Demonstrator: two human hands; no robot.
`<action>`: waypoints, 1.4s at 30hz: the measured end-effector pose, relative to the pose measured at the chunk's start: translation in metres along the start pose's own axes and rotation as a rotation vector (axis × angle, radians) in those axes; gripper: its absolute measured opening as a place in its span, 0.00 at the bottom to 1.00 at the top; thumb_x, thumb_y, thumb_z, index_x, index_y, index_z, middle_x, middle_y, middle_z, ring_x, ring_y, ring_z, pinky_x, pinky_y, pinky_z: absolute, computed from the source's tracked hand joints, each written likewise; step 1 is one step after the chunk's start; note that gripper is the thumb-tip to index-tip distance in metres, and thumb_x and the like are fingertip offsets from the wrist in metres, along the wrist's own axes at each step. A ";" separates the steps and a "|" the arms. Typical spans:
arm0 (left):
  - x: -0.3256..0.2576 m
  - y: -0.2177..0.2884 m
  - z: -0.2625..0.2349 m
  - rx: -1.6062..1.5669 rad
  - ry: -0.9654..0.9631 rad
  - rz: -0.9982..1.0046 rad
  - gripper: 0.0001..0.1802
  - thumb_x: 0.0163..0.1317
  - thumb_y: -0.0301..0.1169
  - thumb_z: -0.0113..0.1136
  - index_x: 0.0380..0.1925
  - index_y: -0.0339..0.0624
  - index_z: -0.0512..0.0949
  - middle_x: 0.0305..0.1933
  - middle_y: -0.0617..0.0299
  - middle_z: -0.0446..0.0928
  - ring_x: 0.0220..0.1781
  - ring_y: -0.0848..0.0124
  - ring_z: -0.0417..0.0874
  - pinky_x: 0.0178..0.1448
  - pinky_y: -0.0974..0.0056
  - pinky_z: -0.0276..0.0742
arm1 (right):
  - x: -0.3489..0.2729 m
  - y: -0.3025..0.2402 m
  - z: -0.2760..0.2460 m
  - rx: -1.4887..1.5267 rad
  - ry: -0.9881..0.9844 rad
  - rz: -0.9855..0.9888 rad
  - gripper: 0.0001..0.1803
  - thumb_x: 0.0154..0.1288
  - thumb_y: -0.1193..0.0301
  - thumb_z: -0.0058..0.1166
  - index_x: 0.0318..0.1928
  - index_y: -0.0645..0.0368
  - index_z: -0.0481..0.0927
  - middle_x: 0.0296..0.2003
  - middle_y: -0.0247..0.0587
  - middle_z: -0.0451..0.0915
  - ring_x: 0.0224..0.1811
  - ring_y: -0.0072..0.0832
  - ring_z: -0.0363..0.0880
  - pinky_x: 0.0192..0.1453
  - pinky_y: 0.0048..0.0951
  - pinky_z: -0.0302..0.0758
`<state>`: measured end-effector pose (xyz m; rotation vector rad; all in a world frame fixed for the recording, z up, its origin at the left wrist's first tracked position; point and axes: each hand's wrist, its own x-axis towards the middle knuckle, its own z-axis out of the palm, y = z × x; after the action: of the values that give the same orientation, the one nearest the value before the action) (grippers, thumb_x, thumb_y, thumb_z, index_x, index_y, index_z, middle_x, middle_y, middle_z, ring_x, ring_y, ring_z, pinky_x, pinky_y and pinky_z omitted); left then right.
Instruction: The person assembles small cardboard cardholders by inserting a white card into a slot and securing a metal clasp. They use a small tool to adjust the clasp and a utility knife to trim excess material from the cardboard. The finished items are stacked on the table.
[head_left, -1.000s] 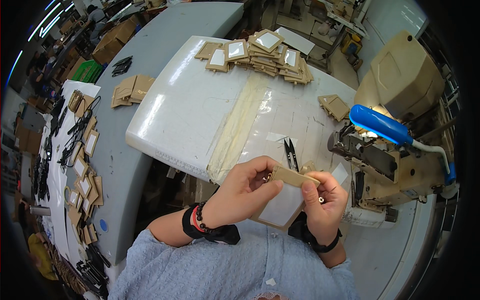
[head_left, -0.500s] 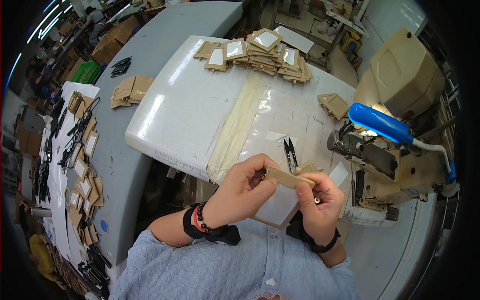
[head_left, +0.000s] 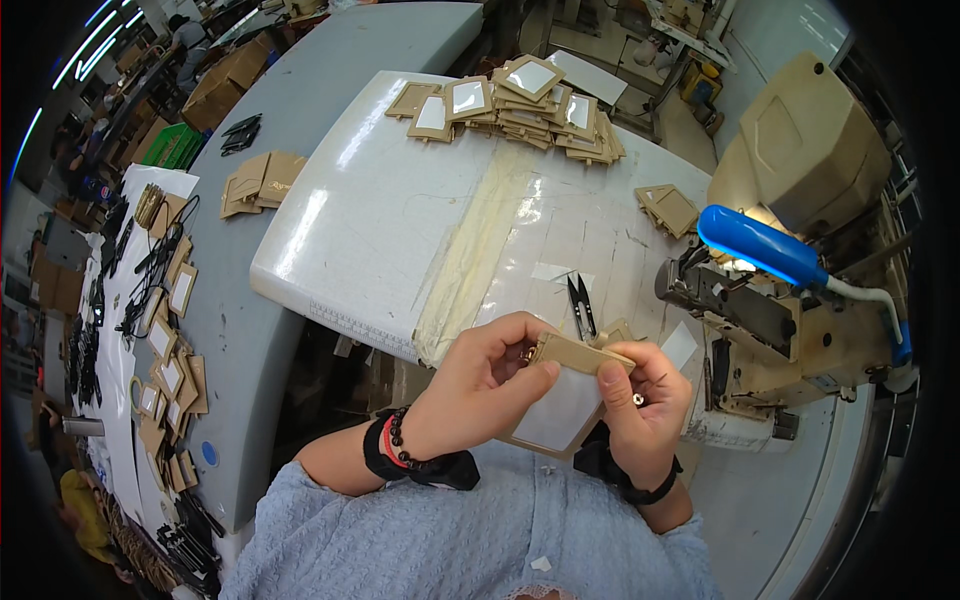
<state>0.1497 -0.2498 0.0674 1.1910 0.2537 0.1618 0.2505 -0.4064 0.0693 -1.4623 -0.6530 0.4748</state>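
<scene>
- The card holder sits between the left hand and right hand, at the counter's near edge.
- Thread snips lie just behind it.
- A pile of frames lies at the far edge.
- The sewing machine stands to the right.

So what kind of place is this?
Most likely a sewing workshop or small factory: an industrial sewing machine on the white worktable, stacks of tan card holders, and thread snips.
</scene>
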 end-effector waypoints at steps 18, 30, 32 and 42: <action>0.005 0.000 -0.001 0.040 0.043 -0.021 0.07 0.60 0.21 0.53 0.39 0.32 0.74 0.37 0.66 0.74 0.40 0.83 0.73 0.45 0.75 0.70 | 0.000 0.001 0.004 -0.065 -0.005 -0.042 0.09 0.66 0.74 0.54 0.41 0.69 0.75 0.25 0.29 0.75 0.23 0.08 0.67 0.23 0.11 0.60; 0.003 -0.002 -0.002 -0.025 0.019 0.060 0.09 0.60 0.20 0.54 0.41 0.31 0.75 0.39 0.65 0.76 0.41 0.82 0.74 0.46 0.73 0.71 | 0.003 -0.001 0.002 -0.002 -0.007 0.004 0.09 0.67 0.73 0.54 0.41 0.69 0.75 0.25 0.29 0.76 0.23 0.08 0.67 0.24 0.11 0.60; 0.002 -0.001 -0.001 -0.017 0.022 0.063 0.09 0.60 0.21 0.55 0.41 0.31 0.75 0.39 0.65 0.76 0.41 0.82 0.74 0.47 0.74 0.71 | 0.002 -0.001 0.001 -0.006 -0.010 0.003 0.09 0.67 0.73 0.54 0.41 0.69 0.75 0.25 0.29 0.76 0.23 0.07 0.67 0.23 0.11 0.60; 0.002 0.002 -0.001 0.006 0.031 0.006 0.07 0.60 0.21 0.55 0.38 0.32 0.75 0.37 0.65 0.76 0.40 0.82 0.74 0.46 0.74 0.71 | 0.002 0.000 0.002 -0.011 -0.014 -0.019 0.09 0.67 0.74 0.54 0.42 0.69 0.75 0.24 0.28 0.75 0.22 0.07 0.66 0.23 0.12 0.59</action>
<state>0.1515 -0.2475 0.0689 1.1955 0.2781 0.1855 0.2505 -0.4038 0.0691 -1.4625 -0.6816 0.4677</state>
